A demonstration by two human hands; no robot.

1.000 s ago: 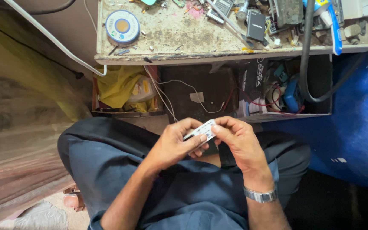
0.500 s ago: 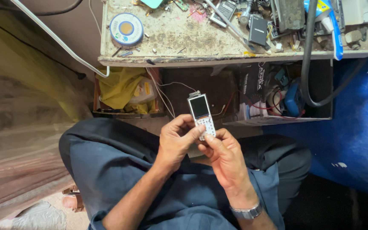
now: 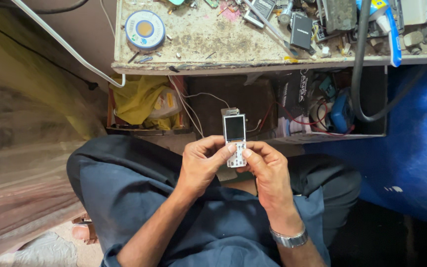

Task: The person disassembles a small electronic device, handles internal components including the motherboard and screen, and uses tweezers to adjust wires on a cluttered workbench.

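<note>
Below a cluttered workbench (image 3: 213, 37), both hands (image 3: 201, 165) (image 3: 268, 173) grip a small phone (image 3: 234, 138)

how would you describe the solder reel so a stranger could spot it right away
Look at the grimy bench above the hands. The solder reel lies flat near its left end. It is the only round thing there: a blue disc with an orange centre, apart from the tool clutter on the right.

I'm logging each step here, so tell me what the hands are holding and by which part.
Both hands, left hand and right hand, hold a small keypad phone by its lower keypad end, screen end sticking out above.
</note>
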